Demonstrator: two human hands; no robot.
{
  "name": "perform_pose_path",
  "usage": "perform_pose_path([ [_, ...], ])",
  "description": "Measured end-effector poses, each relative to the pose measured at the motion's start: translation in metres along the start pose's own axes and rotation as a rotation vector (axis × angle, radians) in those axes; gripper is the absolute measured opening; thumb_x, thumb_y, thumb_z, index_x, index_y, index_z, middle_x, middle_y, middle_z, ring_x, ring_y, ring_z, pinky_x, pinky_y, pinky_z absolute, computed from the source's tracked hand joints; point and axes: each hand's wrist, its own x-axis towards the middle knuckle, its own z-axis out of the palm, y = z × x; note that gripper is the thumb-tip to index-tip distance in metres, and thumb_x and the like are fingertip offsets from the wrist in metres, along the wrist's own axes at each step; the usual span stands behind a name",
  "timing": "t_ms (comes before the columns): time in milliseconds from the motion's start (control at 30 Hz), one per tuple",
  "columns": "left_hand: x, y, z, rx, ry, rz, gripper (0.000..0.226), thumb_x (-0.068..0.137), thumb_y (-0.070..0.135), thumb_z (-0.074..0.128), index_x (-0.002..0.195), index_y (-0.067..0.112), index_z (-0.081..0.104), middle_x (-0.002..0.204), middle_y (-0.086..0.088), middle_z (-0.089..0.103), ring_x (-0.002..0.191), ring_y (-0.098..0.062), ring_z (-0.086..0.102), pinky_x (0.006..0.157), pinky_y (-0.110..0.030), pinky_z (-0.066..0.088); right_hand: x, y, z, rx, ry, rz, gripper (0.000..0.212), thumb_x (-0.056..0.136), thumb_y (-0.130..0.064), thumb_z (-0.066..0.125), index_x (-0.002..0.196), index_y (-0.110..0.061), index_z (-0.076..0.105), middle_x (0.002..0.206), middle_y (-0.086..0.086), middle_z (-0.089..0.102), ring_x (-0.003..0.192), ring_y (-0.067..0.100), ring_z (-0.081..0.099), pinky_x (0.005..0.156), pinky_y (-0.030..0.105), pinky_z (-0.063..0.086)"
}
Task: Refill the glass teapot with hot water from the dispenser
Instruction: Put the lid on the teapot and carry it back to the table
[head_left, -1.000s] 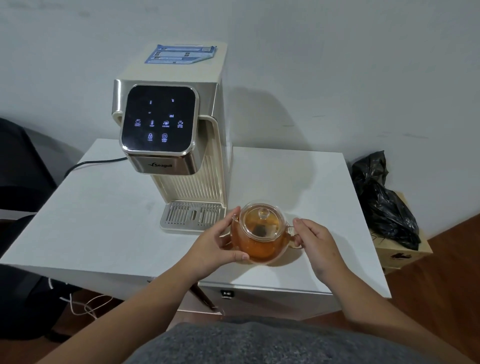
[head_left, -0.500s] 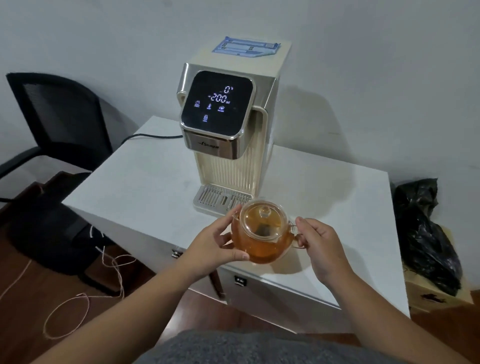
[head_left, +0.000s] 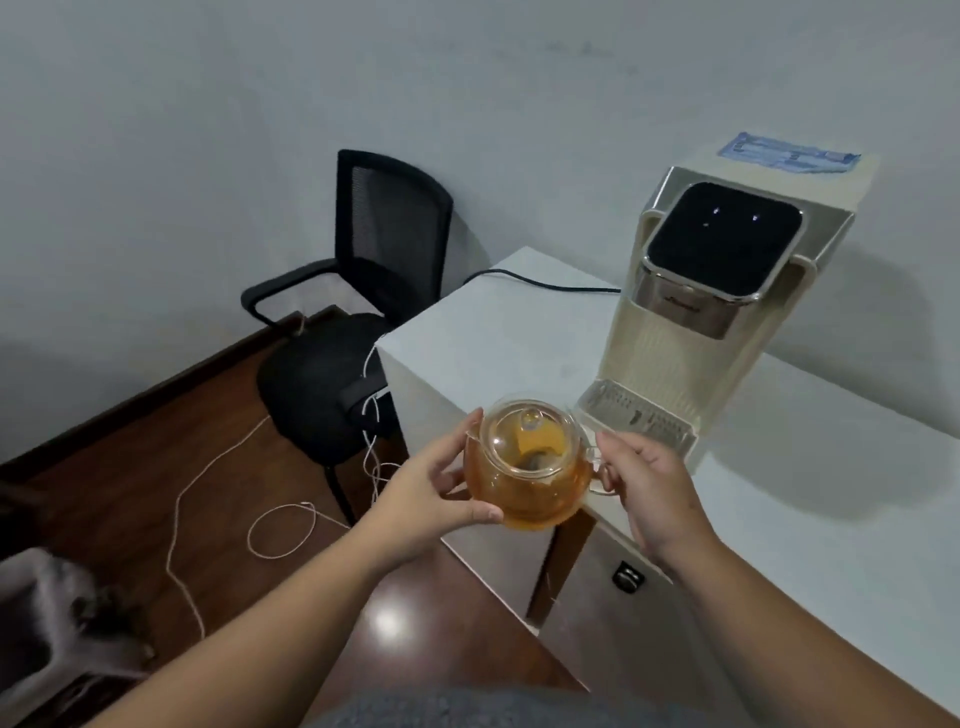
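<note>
Off the table's (head_left: 519, 332) near-left corner, glass teapot (head_left: 527, 462) is held in the air, lid on, amber tea and a tea bag inside, not under the dispenser (head_left: 711, 312). Left hand (head_left: 431, 493) grip wraps the pot's side, thumb under the belly; right hand (head_left: 649, 488) grip pinches the handle.

Risks:
- Pot looks nearly full; adding water could overflow onto the drip tray (head_left: 636, 421).
- Lid is loose-fit by the look of it; tilting could drop it.
- Wet glass could slip, with bare floor below.

White tabletop, otherwise bare. Dark wood floor with loose white cord (head_left: 218, 499), black mesh chair (head_left: 363, 312), plain grey wall.
</note>
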Motion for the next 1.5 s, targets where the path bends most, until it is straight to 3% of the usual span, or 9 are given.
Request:
perform_pose_path([
  [133, -0.054, 0.003, -0.055, 0.026, 0.143, 0.020, 0.102, 0.064, 0.001, 0.088, 0.145, 0.037, 0.038, 0.139, 0.017, 0.055, 0.120, -0.010, 0.061, 0.095, -0.024, 0.050, -0.009, -0.015, 0.070, 0.043, -0.133, -0.025, 0.042, 0.077, -0.047, 0.059, 0.046, -0.021, 0.046, 0.047, -0.009, 0.040, 0.050, 0.009, 0.039, 0.056, 0.025, 0.036],
  [267, -0.118, 0.008, -0.107, 0.079, 0.268, 0.023, 0.103, 0.063, 0.006, 0.089, 0.146, 0.041, 0.038, 0.140, 0.017, 0.055, 0.118, -0.009, 0.062, 0.091, -0.019, 0.051, -0.028, -0.032, 0.142, 0.053, -0.257, -0.063, 0.043, 0.078, -0.046, 0.058, 0.045, -0.020, 0.047, 0.047, -0.004, 0.041, 0.057, 0.020, 0.040, 0.064, 0.037, 0.035],
  [400, -0.193, 0.013, -0.161, 0.119, 0.404, 0.008, 0.103, 0.059, 0.018, 0.089, 0.145, 0.042, 0.039, 0.136, 0.020, 0.058, 0.117, -0.008, 0.062, 0.097, -0.029, 0.051, -0.063, -0.052, 0.224, 0.089, -0.406, -0.081, 0.046, 0.078, -0.044, 0.058, 0.043, -0.020, 0.040, 0.048, 0.000, 0.036, 0.060, 0.025, 0.034, 0.065, 0.041, 0.031],
  [533, -0.275, 0.010, -0.211, 0.141, 0.582, -0.024, 0.103, 0.055, 0.026, 0.091, 0.143, 0.045, 0.041, 0.133, 0.027, 0.057, 0.118, -0.006, 0.061, 0.103, -0.035, 0.049, -0.102, -0.063, 0.310, 0.170, -0.555, -0.070, 0.048, 0.084, -0.034, 0.058, 0.043, -0.021, 0.037, 0.046, -0.003, 0.034, 0.051, 0.015, 0.033, 0.061, 0.033, 0.032],
  [833, -0.412, -0.009, -0.276, 0.069, 0.882, -0.063, 0.098, 0.067, 0.003, 0.086, 0.148, 0.033, 0.038, 0.143, 0.010, 0.053, 0.124, -0.020, 0.057, 0.107, -0.046, 0.045, -0.171, -0.079, 0.462, 0.207, -0.884, -0.025, 0.049, 0.094, -0.021, 0.054, 0.047, -0.018, 0.040, 0.047, -0.002, 0.037, 0.050, 0.012, 0.037, 0.061, 0.031, 0.035],
  [900, -0.438, -0.015, -0.287, 0.035, 0.948, -0.066, 0.098, 0.068, 0.001, 0.085, 0.148, 0.033, 0.039, 0.144, 0.008, 0.053, 0.123, -0.020, 0.059, 0.103, -0.042, 0.049, -0.186, -0.083, 0.493, 0.209, -0.950, 0.004, 0.050, 0.094, -0.020, 0.054, 0.046, -0.018, 0.041, 0.047, -0.002, 0.038, 0.053, 0.014, 0.037, 0.065, 0.034, 0.035],
  [1033, -0.481, -0.023, -0.309, 0.022, 1.077, -0.069, 0.094, 0.068, 0.003, 0.085, 0.144, 0.039, 0.042, 0.140, 0.017, 0.055, 0.117, -0.012, 0.062, 0.089, -0.021, 0.051, -0.208, -0.086, 0.554, 0.224, -1.067, 0.020, 0.054, 0.094, -0.015, 0.055, 0.041, -0.020, 0.042, 0.044, -0.003, 0.038, 0.051, 0.014, 0.035, 0.061, 0.031, 0.031],
  [1367, -0.561, -0.035, -0.377, -0.003, 1.384, -0.097, 0.088, 0.062, 0.015, 0.089, 0.127, 0.058, 0.048, 0.128, 0.036, 0.056, 0.115, 0.010, 0.057, 0.085, -0.009, 0.048, -0.251, -0.104, 0.706, 0.157, -1.425, -0.014, 0.055, 0.094, -0.022, 0.054, 0.039, -0.023, 0.044, 0.042, -0.008, 0.037, 0.048, 0.012, 0.037, 0.058, 0.031, 0.033],
  [1500, -0.592, -0.037, -0.402, 0.003, 1.460, -0.102, 0.089, 0.056, 0.027, 0.090, 0.129, 0.057, 0.048, 0.130, 0.031, 0.057, 0.115, 0.006, 0.059, 0.085, -0.010, 0.049, -0.276, -0.112, 0.757, 0.141, -1.499, -0.021, 0.058, 0.094, -0.021, 0.053, 0.037, -0.023, 0.043, 0.040, -0.010, 0.038, 0.046, 0.010, 0.038, 0.057, 0.030, 0.033],
])
